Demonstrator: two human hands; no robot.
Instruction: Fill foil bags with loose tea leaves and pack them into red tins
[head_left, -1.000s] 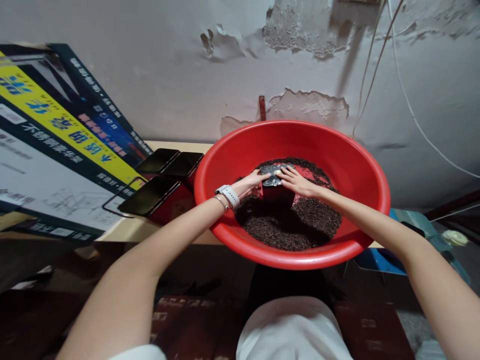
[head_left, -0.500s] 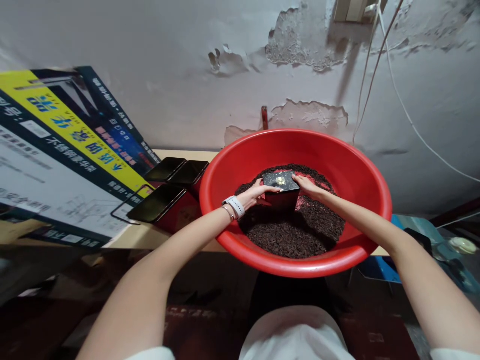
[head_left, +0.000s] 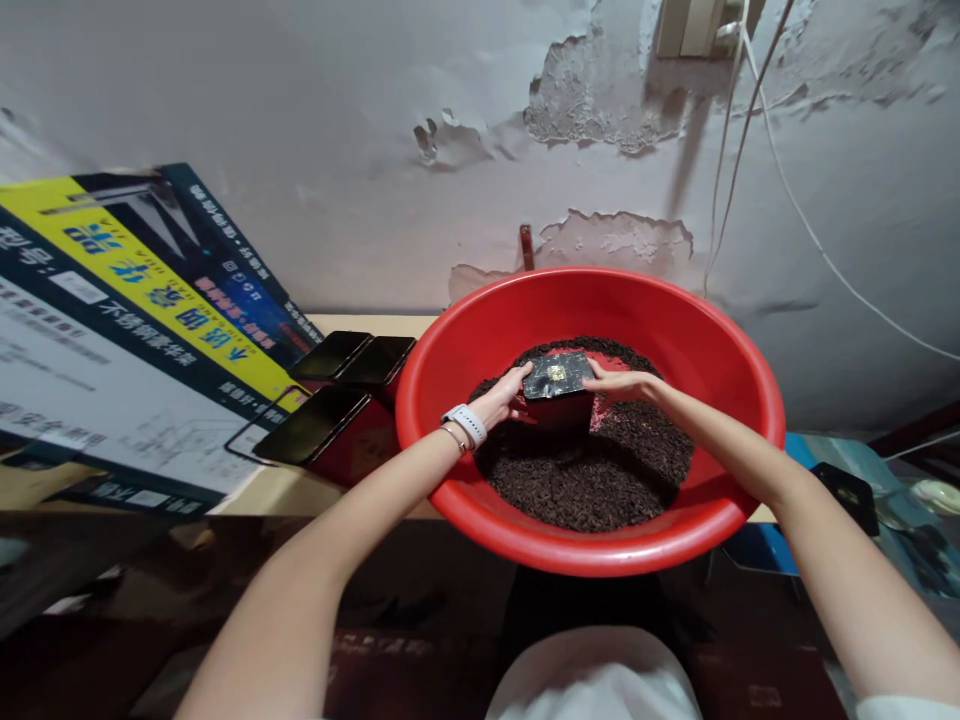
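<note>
A dark red box-shaped tin [head_left: 556, 412] stands in the red plastic basin [head_left: 585, 556], among loose dark dried pieces [head_left: 585, 495] that look like tea leaves. Its black, speckled top [head_left: 559, 374] carries a gold emblem. My left hand [head_left: 506, 396], with a white watch at the wrist, grips the tin's left side, thumb at the top edge. On the opposite side my right hand [head_left: 619, 383] holds the top right edge. Some fingers of both hands are hidden behind the tin, as is its lower end in shadow.
Left of the basin, several open tins [head_left: 322, 425] stand on a wooden board [head_left: 285, 490]. A large printed carton [head_left: 127, 330] leans behind them. To the right is a blue surface with a black lid-like piece [head_left: 844, 497]. Cables [head_left: 787, 175] hang along the peeling wall.
My left thumb has drawn back from across the tin's top to its left edge. My right hand has flattened a little against the right edge. The whole view has shifted slightly.
</note>
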